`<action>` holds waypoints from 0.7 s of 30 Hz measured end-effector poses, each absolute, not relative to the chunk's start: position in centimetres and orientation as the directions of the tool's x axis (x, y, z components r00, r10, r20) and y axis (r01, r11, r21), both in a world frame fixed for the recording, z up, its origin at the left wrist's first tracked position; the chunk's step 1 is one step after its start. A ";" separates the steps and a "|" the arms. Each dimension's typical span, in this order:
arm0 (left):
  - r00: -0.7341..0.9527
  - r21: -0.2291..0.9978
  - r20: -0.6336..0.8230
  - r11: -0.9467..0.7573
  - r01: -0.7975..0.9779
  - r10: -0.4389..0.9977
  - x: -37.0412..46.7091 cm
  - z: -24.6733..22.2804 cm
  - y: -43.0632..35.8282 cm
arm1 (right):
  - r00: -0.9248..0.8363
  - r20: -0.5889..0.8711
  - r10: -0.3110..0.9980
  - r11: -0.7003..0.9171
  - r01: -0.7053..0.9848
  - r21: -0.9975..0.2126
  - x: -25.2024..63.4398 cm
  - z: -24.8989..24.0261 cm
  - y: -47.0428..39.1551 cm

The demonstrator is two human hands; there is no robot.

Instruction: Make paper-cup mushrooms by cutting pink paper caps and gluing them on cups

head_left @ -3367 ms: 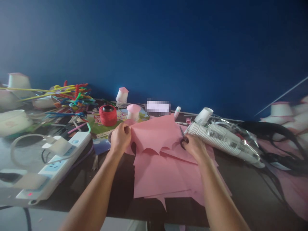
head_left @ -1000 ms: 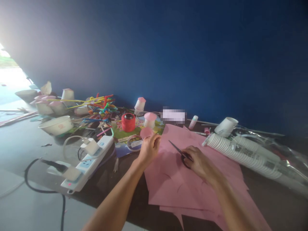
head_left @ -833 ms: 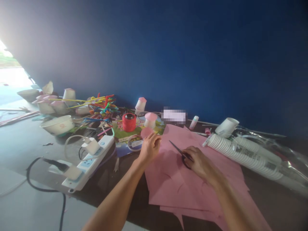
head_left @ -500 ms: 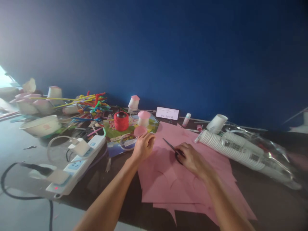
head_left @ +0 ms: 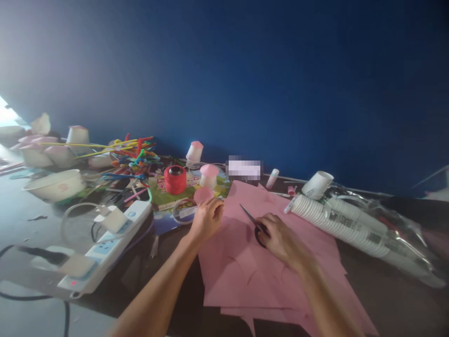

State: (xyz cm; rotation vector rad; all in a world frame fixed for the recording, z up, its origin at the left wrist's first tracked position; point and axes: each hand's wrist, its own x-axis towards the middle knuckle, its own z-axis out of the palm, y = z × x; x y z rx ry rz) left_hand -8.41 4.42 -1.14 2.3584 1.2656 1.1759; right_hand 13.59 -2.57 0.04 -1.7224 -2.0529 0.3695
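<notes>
Pink paper sheets (head_left: pixel 242 276) lie stacked on the dark table, with curved cuts in the top one. My right hand (head_left: pixel 277 236) is closed on the handles of dark scissors (head_left: pixel 248 214), whose blades point up and left over the paper. At the paper's left edge, my left hand (head_left: pixel 207 217) has its fingers curled; what they hold, if anything, is hidden. Just beyond it lies a pink paper disc (head_left: pixel 203 194). Behind the disc stands a white cup with a pink cone top (head_left: pixel 209 176).
A red thread spool (head_left: pixel 175 180) sits on a colourful booklet (head_left: pixel 164 199). To the left are a power strip (head_left: pixel 108 248), a white bowl (head_left: pixel 54 186) and pipe cleaners (head_left: pixel 140 152). Bagged paper cups (head_left: pixel 336 222) lie right, a glue stick (head_left: pixel 272 179) behind.
The view has shifted slightly, so objects on the left appear a little further left and lower. Both hands keep nearly the same pose, with the scissors still in my right hand.
</notes>
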 end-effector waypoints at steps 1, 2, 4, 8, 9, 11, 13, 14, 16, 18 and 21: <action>0.307 0.518 0.552 -0.607 0.603 0.775 -8.4 -1.1 4.4 | -0.136 0.159 0.978 0.197 0.859 -0.473 13.6 0.0 -2.6; 0.303 0.517 0.557 -0.609 0.602 0.773 -8.4 -1.1 4.4 | -0.135 0.169 0.976 0.201 0.853 -0.481 13.7 0.0 -2.6; 0.292 0.516 0.567 -0.608 0.604 0.770 -8.3 -1.0 4.4 | -0.113 0.214 0.970 0.208 0.841 -0.500 13.9 -0.1 -2.4; 0.301 0.557 0.540 -0.601 0.572 0.786 -8.1 -0.5 4.2 | -0.011 0.378 0.926 0.223 0.822 -0.524 14.6 -0.7 -1.6; 0.279 0.585 0.524 -0.578 0.569 0.805 -8.1 -0.3 4.2 | 0.009 0.392 0.920 0.218 0.820 -0.530 14.7 -0.9 -1.4; 0.212 0.653 0.470 -0.499 0.570 0.857 -8.1 0.0 4.4 | 0.035 0.388 0.921 0.192 0.827 -0.529 14.7 -1.3 -1.1; 0.158 0.716 0.412 -0.426 0.554 0.898 -8.1 0.3 4.8 | 0.042 0.364 0.930 0.163 0.842 -0.514 14.4 -1.6 -1.0; 0.149 0.738 0.388 -0.403 0.541 0.910 -8.0 0.5 5.0 | 0.031 0.349 0.937 0.159 0.850 -0.502 14.3 -1.8 -1.0; 0.167 0.763 0.353 -0.387 0.518 0.920 -7.8 1.0 5.4 | 0.024 0.343 0.939 0.154 0.863 -0.481 13.9 -2.0 -1.0; 0.233 0.754 0.340 -0.412 0.512 0.911 -6.9 1.8 5.5 | 0.031 0.369 0.929 0.157 0.870 -0.467 13.7 -2.2 -1.0; 0.398 0.690 0.396 -0.554 0.466 0.828 -3.6 3.2 5.5 | 0.015 0.396 0.918 0.174 0.883 -0.437 13.4 -2.5 -1.0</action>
